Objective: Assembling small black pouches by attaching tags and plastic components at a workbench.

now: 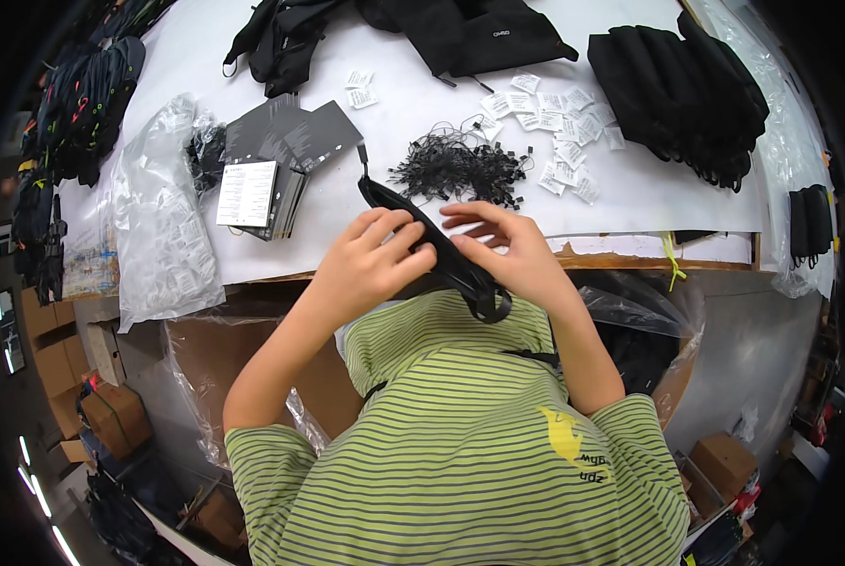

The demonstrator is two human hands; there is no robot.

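Note:
A narrow black fabric pouch (455,269) hangs slantwise before my chest, its zip pull at the upper left and a strap loop at the lower right end. My left hand (373,257) is closed on the pouch's left edge, fingers curled over it. At the right edge of the pouch is my right hand (509,247), thumb and fingers apart and half bent; the thumb tip lies close against the fabric. Just beyond both hands lies a tangled heap of black tag strings (460,168). Left of it are dark grey cards (295,132) and a stack topped by a white card (246,194).
Small white labels (550,121) are scattered at the back right. Black pouches (682,99) are piled at the far right, and more black fabric bags (484,38) lie at the back. A clear plastic bag (163,226) overhangs the table's left front edge. Cartons (116,420) stand on the floor.

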